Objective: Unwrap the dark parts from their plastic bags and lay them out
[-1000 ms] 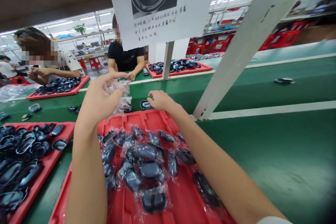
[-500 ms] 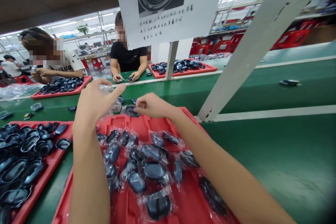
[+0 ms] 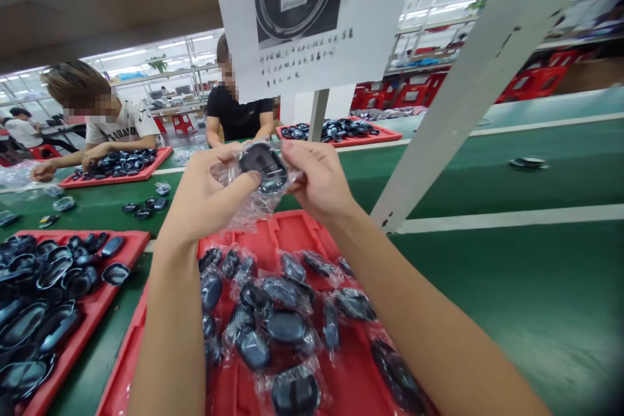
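In front of me, above the far end of a red tray (image 3: 270,240), both hands hold a dark oval plastic shell (image 3: 267,162) in a clear plastic bag (image 3: 244,213). My left hand (image 3: 202,192) is closed on its left side, the thumb pressed on the shell's inner face. The fingers of my right hand (image 3: 322,175) pinch the right edge of the bagged shell. Below my wrists, several bagged dark blue shells (image 3: 286,326) lie scattered in the tray.
Left of my tray, another red tray (image 3: 139,244) bears a heap of unbagged shells (image 3: 36,312). A slanted white post (image 3: 439,88) rises at right; a paper sheet (image 3: 312,58) hangs ahead. Two co-workers sit across the green bench (image 3: 502,286) by more trays.
My right hand has brought the dark shell up and left to my left hand. Both hands now grip it in the clear bag. More shells show on the green surface at left.
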Available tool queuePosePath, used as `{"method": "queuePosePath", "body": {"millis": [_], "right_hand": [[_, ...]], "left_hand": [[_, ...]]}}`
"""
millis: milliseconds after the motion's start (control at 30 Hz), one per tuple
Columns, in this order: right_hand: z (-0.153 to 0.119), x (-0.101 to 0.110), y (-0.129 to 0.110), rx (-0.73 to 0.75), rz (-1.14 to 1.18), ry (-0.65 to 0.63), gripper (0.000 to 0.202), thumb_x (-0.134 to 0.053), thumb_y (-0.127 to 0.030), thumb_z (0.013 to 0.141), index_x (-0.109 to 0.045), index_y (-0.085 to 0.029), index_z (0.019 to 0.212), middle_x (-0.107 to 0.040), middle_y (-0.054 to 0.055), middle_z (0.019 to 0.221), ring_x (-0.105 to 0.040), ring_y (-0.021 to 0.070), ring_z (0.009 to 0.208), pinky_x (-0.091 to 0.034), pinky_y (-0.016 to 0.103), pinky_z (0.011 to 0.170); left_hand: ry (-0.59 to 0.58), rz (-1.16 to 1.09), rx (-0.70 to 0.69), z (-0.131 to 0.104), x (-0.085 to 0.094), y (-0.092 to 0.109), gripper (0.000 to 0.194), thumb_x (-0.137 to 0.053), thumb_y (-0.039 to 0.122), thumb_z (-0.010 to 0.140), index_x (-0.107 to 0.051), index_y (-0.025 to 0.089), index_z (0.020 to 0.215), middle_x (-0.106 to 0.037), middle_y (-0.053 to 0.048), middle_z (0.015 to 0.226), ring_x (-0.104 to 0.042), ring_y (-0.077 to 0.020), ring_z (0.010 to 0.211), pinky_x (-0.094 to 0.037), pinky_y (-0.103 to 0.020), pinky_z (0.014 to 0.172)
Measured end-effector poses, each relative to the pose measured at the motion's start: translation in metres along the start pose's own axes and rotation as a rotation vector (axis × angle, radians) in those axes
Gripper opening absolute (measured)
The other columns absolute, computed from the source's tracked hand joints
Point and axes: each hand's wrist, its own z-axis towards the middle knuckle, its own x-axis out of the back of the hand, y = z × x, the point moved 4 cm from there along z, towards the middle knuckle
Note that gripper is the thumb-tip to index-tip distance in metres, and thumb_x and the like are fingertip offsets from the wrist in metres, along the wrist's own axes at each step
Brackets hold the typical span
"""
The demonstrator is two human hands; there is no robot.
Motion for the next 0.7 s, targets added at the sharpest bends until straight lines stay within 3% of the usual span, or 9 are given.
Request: {"method": "queuePosePath", "body": {"millis": [67, 200, 300, 433, 600, 700], "right_hand": [[0.001, 0.004, -0.001, 0.014, -0.092, 0.01, 0.057, -0.062, -0.064, 0.093, -0.036, -0.023, 0.063, -0.027, -0.006, 0.057, -0.021, 0.0089, 0.048, -0.021, 0.027, 0.046], [-0.003, 0.006, -0.024, 0.258, -0.523, 0.026, 0.049, -0.067, -0.061, 0.09, -0.05, -0.021, 0.068, -0.038, -0.005, 0.058, -0.03, 0.01, 0.052, -0.024, 0.028, 0.052], [-0.006, 0.001, -0.032, 0.328, -0.678, -0.004, 0.044, -0.061, -0.056, 0.096, -0.055, -0.02, 0.072, -0.042, -0.003, 0.059, -0.034, 0.0109, 0.055, -0.027, 0.029, 0.055], [-0.003, 0.004, -0.017, 0.208, -0.595, 0.093, 0.046, -0.049, -0.057, 0.103, -0.057, -0.019, 0.077, -0.043, -0.002, 0.061, -0.037, 0.0117, 0.055, -0.027, 0.028, 0.053], [-0.006, 0.001, 0.007, -0.001, -0.472, 0.164, 0.045, -0.045, -0.062, 0.103, -0.06, -0.022, 0.09, -0.047, -0.001, 0.064, -0.05, 0.0147, 0.057, -0.037, 0.027, 0.054], [-0.01, -0.004, 0.008, 0.001, -0.459, 0.288, 0.04, -0.043, -0.059, 0.105, -0.062, -0.024, 0.101, -0.052, 0.001, 0.07, -0.058, 0.0166, 0.063, -0.042, 0.027, 0.057]], "left_hand": [[0.03, 0.093, 0.008, 0.0, 0.001, -0.001, 0.015, -0.063, 0.026, 0.082, -0.075, 0.016, 0.082, -0.069, -0.001, 0.076, -0.058, -0.0177, 0.072, -0.046, -0.028, 0.066], [0.118, 0.273, 0.072, -0.002, 0.009, -0.002, 0.029, -0.068, 0.033, 0.084, -0.061, 0.018, 0.06, -0.053, 0.002, 0.055, -0.045, -0.0137, 0.056, -0.033, -0.027, 0.053], [0.067, 0.284, 0.065, -0.003, 0.008, 0.004, 0.036, -0.069, 0.036, 0.084, -0.056, 0.019, 0.055, -0.048, 0.003, 0.051, -0.042, -0.0122, 0.053, -0.032, -0.027, 0.052], [0.018, 0.276, 0.114, -0.003, 0.002, 0.006, 0.032, -0.068, 0.036, 0.085, -0.06, 0.019, 0.059, -0.05, 0.003, 0.053, -0.045, -0.0126, 0.054, -0.037, -0.028, 0.057], [-0.024, 0.057, 0.243, 0.001, -0.007, -0.014, 0.031, -0.062, 0.039, 0.086, -0.06, 0.02, 0.062, -0.051, 0.002, 0.058, -0.043, -0.0123, 0.054, -0.04, -0.03, 0.058], [-0.016, 0.031, 0.26, 0.003, -0.012, -0.016, 0.029, -0.06, 0.039, 0.085, -0.063, 0.02, 0.064, -0.05, 0.001, 0.058, -0.045, -0.0137, 0.056, -0.042, -0.031, 0.06]]}}
